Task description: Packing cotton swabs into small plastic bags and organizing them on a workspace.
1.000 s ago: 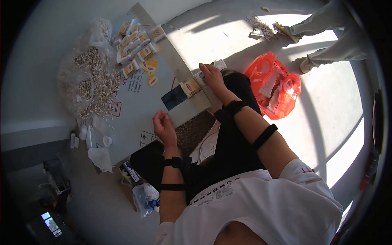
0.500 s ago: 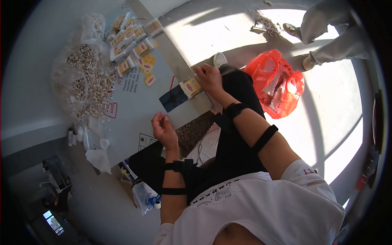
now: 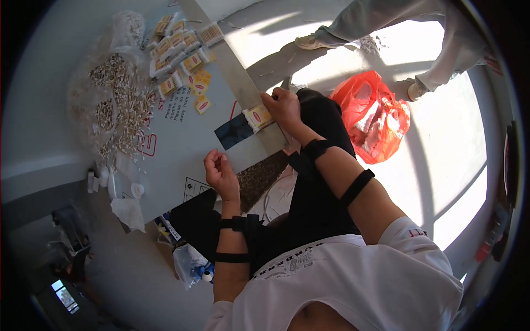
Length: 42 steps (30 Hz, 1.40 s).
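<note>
A packet of cotton swabs (image 3: 258,117) with a yellow-and-white label lies near the right edge of the grey table (image 3: 187,149). It sits at the end of a dark, glossy phone-like rectangle (image 3: 234,132). My right hand (image 3: 284,108) rests right beside the packet, its fingers curled in and their tips hidden. On the table's near side, my left hand (image 3: 221,175) is loosely closed, palm partly up, with nothing visible in it. Farther off lies a pile of similar swab packets (image 3: 175,47), and several loose yellow labels (image 3: 202,104) are scattered by it.
A large clear bag of loose cotton swabs (image 3: 118,91) spreads along the table's left. Small white containers (image 3: 105,176) and a white tissue (image 3: 128,212) are at its near left corner. A red plastic bag (image 3: 359,94) stands on the floor at right, near another person's legs (image 3: 375,22).
The other person's legs have shifted, one foot stepping left across the floor beyond the table. My hands and the packet stay almost in place; the view has tilted slightly.
</note>
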### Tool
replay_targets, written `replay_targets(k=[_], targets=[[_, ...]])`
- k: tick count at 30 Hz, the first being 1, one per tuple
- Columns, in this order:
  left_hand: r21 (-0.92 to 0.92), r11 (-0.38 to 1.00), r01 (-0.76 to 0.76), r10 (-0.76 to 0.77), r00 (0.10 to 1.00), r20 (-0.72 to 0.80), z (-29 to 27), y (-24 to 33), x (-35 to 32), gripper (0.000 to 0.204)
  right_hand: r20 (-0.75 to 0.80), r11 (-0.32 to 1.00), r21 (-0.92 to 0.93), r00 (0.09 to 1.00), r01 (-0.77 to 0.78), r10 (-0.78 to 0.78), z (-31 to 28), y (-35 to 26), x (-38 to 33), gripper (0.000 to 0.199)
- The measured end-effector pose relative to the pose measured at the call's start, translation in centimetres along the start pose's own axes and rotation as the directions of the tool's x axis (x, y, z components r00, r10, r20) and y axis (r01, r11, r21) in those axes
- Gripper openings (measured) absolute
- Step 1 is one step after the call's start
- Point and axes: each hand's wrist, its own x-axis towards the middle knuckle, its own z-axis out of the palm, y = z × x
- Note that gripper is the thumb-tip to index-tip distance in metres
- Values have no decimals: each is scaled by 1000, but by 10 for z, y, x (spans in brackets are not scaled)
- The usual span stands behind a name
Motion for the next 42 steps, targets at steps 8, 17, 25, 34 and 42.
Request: replay_targets(k=[8,17,25,34,42], targets=[[57,997,-46,47,999,-10,-2,2,1,21,0,992,79,995,-95,95,0,-1,-4,52],[-432,892,131,-72,986,151,45,50,25,63,59,962,255,994,-103,91,1,13,-1,48],[-537,821,194,-138,980,144,105,47,37,76,152,816,539,977,-209,150,16,33,3,38],[-422,896,140,-62,979,195,109,51,33,75,174,821,530,975,-212,140,17,29,1,35],[-369,927,67,13,977,211,104,49,33,73,181,795,559,970,-237,162,19,34,2,34]])
